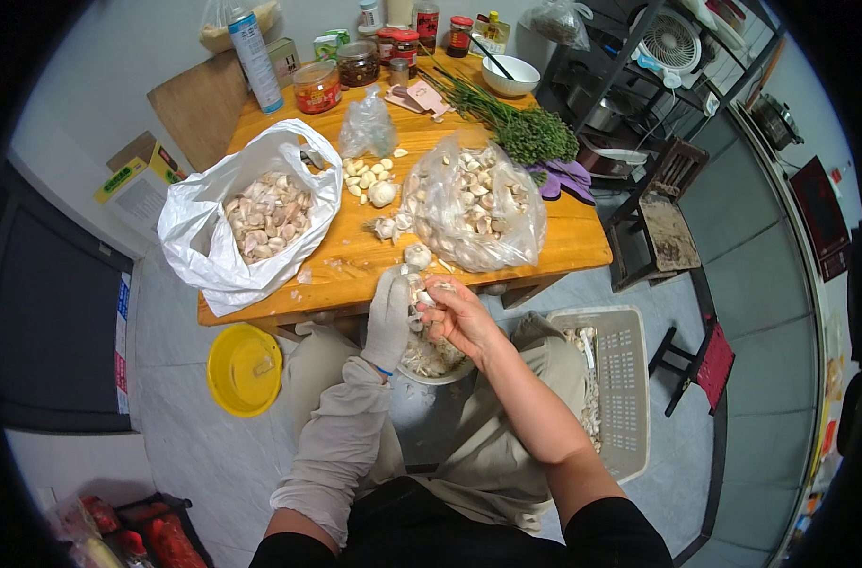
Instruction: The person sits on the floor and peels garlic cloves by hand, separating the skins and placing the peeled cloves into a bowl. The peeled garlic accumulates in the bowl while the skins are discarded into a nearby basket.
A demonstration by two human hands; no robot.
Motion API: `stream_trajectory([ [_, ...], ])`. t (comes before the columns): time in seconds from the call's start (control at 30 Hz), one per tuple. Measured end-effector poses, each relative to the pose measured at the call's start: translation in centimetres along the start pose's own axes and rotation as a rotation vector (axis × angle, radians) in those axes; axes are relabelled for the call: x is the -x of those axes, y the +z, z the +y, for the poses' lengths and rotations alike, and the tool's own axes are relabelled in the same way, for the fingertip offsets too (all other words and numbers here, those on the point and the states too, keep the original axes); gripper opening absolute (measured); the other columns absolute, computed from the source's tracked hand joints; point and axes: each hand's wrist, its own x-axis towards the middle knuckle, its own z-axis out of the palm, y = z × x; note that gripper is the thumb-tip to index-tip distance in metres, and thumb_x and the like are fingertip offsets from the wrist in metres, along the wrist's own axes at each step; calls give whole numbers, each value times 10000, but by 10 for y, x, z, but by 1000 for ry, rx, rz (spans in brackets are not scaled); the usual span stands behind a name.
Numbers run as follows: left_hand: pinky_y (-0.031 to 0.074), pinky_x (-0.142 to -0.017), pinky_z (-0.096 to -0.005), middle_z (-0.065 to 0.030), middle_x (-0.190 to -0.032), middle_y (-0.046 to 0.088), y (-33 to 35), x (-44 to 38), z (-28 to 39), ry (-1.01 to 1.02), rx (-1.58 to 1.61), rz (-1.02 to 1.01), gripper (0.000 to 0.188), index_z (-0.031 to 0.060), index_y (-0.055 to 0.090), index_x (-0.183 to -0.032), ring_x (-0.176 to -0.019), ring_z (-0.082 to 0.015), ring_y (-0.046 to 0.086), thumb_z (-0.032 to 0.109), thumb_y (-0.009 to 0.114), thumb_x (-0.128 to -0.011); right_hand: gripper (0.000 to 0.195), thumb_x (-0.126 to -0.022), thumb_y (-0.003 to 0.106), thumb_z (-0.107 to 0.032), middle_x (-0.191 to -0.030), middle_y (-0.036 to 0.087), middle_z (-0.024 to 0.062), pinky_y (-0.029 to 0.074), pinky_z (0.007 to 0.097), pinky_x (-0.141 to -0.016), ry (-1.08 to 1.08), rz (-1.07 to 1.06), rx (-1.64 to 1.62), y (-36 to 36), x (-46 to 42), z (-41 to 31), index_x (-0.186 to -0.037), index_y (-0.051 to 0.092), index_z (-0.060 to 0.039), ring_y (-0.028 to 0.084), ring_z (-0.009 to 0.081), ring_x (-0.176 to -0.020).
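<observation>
My left hand, in a pale cloth glove, and my bare right hand meet just off the table's front edge. Partly peeled garlic is held between them; fingers hide much of it. A bowl heaped with papery garlic skins is below my hands. On the table just beyond sits a whole garlic bulb. To the right, a clear plastic bag holds many garlic pieces. At the left a white plastic bag gapes around unpeeled cloves. Peeled cloves lie between the bags.
On the wooden table, jars, a spray can, a white bowl and green herbs stand or lie farther back. A yellow basin, a plastic crate and a small stool are on the floor.
</observation>
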Motion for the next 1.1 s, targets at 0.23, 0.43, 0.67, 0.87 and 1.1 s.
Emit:
stream_trajectory([
  [0.23, 524, -707, -252, -64, -1038, 610, -9, 1, -1, 30, -66, -10, 363, 46, 528, -1194, -867, -112, 607, 311, 332, -1040, 215, -945, 510, -64, -998, 637, 153, 547, 294, -560, 5, -145, -53, -3, 1, -1, -1159, 516, -58, 666, 197, -795],
  [0.43, 509, -692, -239, -75, -1015, 596, -18, -3, -2, -223, 369, -68, 299, 41, 492, -1244, -881, -110, 616, 226, 449, -1012, 285, -1032, 435, -263, -907, 621, 100, 471, 269, -518, 31, -68, -11, -2, 1, -10, -1220, 520, -66, 582, 153, -719],
  [0.67, 462, -626, -236, -38, -872, 632, -11, 3, 22, -266, 80, -151, 230, 25, 610, -1051, -751, -96, 598, 226, 557, -953, 536, -1050, 276, -489, -817, 596, 56, 342, 221, -436, 54, -121, 44, -6, 5, -11, -1290, 528, -82, 457, 100, -551],
  [0.87, 478, -719, -221, -22, -985, 652, -6, 9, 26, -192, -49, -289, 308, -15, 626, -1155, -853, -72, 584, 154, 653, -899, 492, -1046, 374, -432, -1025, 659, 58, 397, 208, -502, -229, 159, 730, 21, 9, -2, -1334, 526, -63, 457, 77, -546],
  [1.1, 502, -788, -259, -41, -1020, 657, -3, 9, 13, -51, -188, -270, 363, -10, 619, -1164, -915, -111, 606, 131, 721, -845, 392, -1008, 531, -314, -1017, 680, 80, 464, 289, -887, -516, 149, 997, -11, -11, 13, -1168, 630, 31, 602, 155, -923],
])
